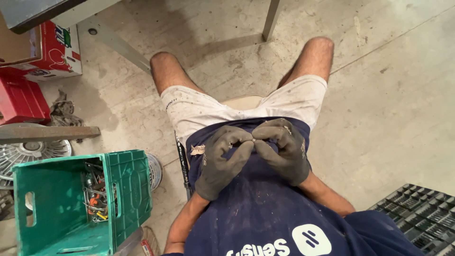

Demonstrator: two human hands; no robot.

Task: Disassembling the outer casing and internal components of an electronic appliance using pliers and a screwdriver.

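Both gloved hands pinching a tiny part over my lap.

My left hand [222,161] and right hand [284,149] are closed, fingertips meeting on a small pale piece [253,140], too small to tell what it is, held just above my navy shirt [256,208]. To do this well I judge I should keep the pinch firm and close to my body so nothing drops. At my left stands a green crate [128,194] with tools inside; farther off are a red box [19,97] and table legs [271,19] on the concrete floor [388,95].
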